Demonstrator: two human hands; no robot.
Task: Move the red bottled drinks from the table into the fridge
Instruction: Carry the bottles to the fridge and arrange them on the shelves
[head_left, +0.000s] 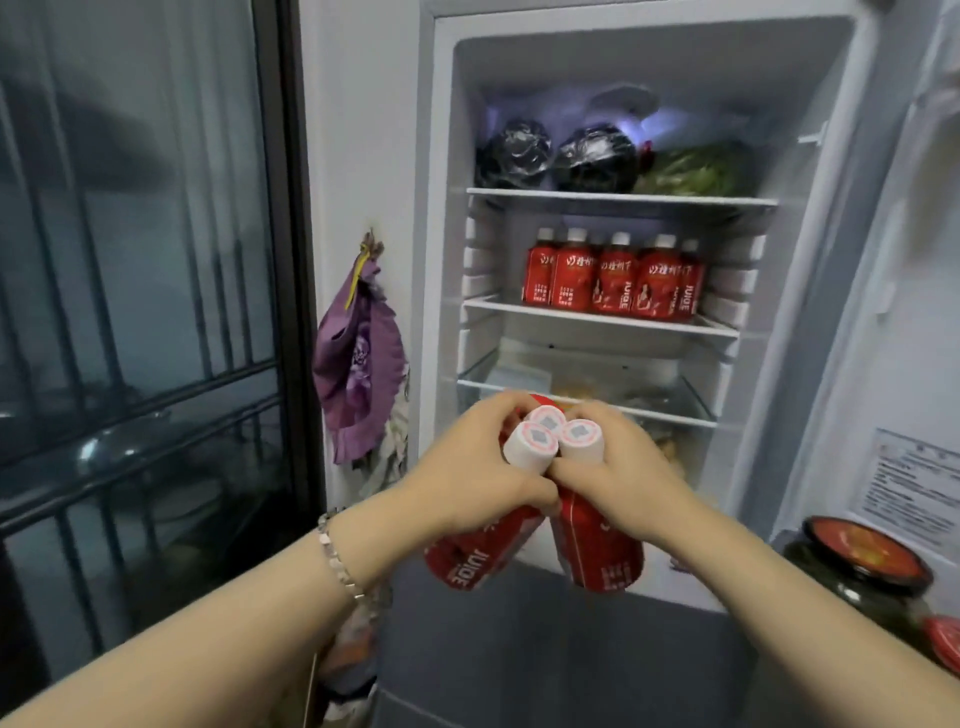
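Clutched as one bunch in front of the open fridge (439, 156): three red bottled drinks (597, 551), white caps (545, 418) crowded together and turned toward the camera, bases splayed apart below. Left hand (467, 467) wrapped round the bunch from the left, its fingers (491, 410) curled tight over the bottle shoulders. Right hand (628, 478) clamped on from the right, likewise curled, knuckles of the two hands meeting just under the caps. Neither hand nearer: both level, side by side, sharing the load. No tabletop in view.

Up and beyond the hands, on the middle shelf (493, 307): a standing row of matching red bottles (613, 280), upright, filling the centre and right. Bare strip of shelf showing to the left of that row and along its front edge. Long axes of the held bottles close to upright but leaning, caps inward and bases out, so not yet parallel to the shelved row. Lower glass shelf (670, 414) directly behind the caps, nearer than the middle one but probably not the chosen spot, judging by the row above.

Next move, by all appearances: a lift upward and away from the body, bases leading, toward that bare left end. Probable snag: three bottles in two hands, with no finger free to steady the row.
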